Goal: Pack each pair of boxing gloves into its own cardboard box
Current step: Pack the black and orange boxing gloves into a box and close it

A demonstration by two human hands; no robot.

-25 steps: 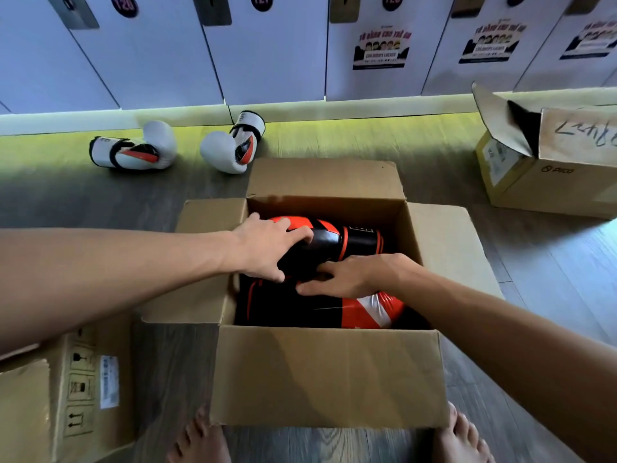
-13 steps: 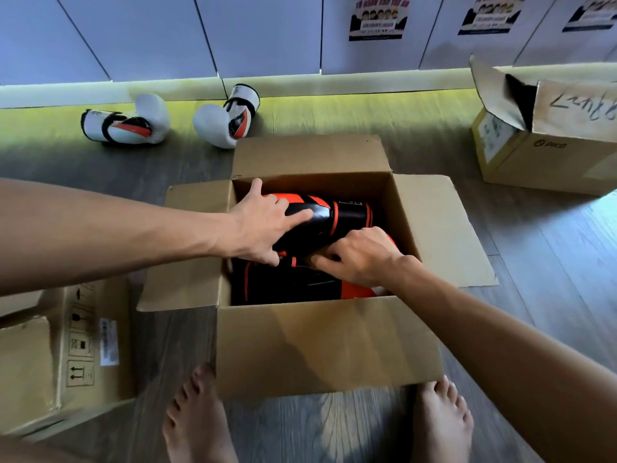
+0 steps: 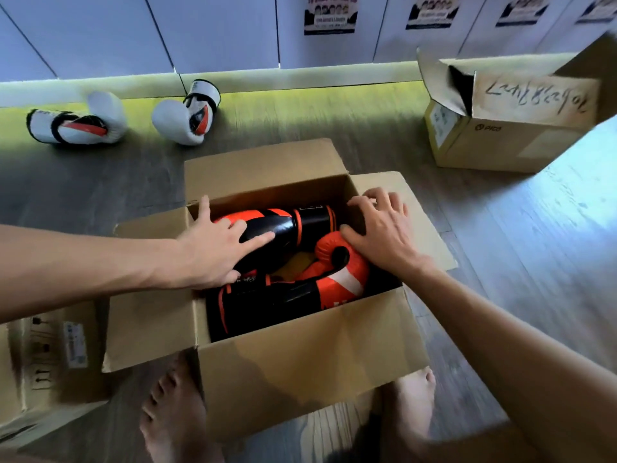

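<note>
Grey-brown wood floor (image 3: 500, 262) runs back to a row of pale lockers (image 3: 217, 28), some with printed posters (image 3: 330, 15) stuck on them. In the middle of the floor stands an open box (image 3: 300, 372) of brown cardboard, all four flaps folded outward.

Inside it lie two black and orange boxing gloves. The far glove (image 3: 287, 225) lies along the back wall with its cuff pointing right. The near glove (image 3: 283, 299) lies along the front wall, its orange padded end curled up at the right side.

The left hand (image 3: 213, 252) is flat and open, fingers straight and spread, pressing on the far glove near the box's left wall. The right hand (image 3: 380, 232) is also spread open over the box's right wall, its thumb touching the orange end of the near glove. Its fingertips reach the right flap, though motion blur makes it hard to say whether they hook the edge.

Two white gloves (image 3: 80, 123) lie apart from each other on the floor by the lockers, well behind and left of the open box. A second box (image 3: 507, 138) with handwriting on one flap sits at the far right, and a third box (image 3: 43, 355) with shipping labels sits at the near left. Two bare feet (image 3: 173, 416) rest just in front of the open box.
</note>
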